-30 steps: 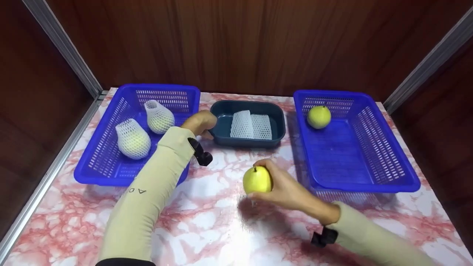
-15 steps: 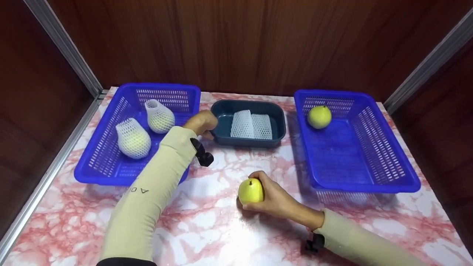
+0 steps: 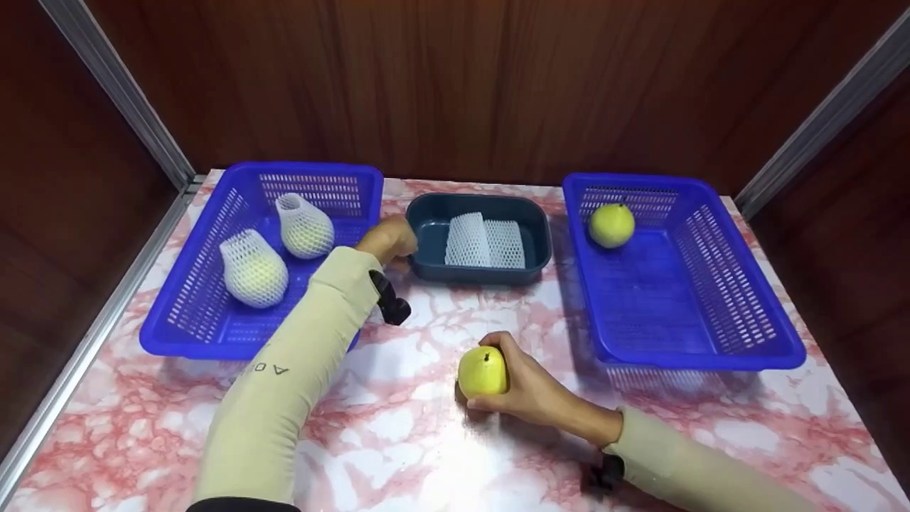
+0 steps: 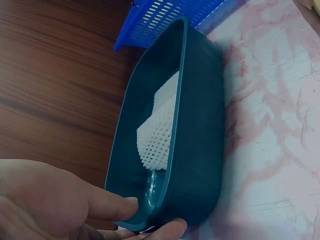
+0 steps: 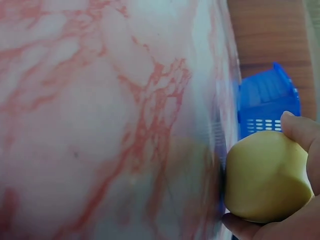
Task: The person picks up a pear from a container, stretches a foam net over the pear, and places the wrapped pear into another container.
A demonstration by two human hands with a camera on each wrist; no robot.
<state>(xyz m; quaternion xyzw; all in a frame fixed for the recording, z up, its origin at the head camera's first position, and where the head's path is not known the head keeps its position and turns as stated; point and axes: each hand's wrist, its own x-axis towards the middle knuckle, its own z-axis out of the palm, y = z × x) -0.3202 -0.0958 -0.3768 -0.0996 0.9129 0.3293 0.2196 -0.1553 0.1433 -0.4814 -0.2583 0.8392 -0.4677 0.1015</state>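
Note:
My right hand holds a yellow pear upright at the front middle of the table, thumb on the near side and fingers on the far side. In the right wrist view the pear sits right at the tabletop. At the left end of a dark teal plastic tub, my left hand pinches the rim. The left wrist view has the thumb inside that rim and the fingers outside. White foam net sleeves lie flat in the tub.
On the left stands a blue basket with two pears in foam nets. A second blue basket, on the right, holds one bare pear. Dark wood panels enclose the marbled table at the back and sides.
My right hand has brought the pear down and slightly left, nearer to me, and over the last half second it barely moves. My left hand stays at the tub's rim.

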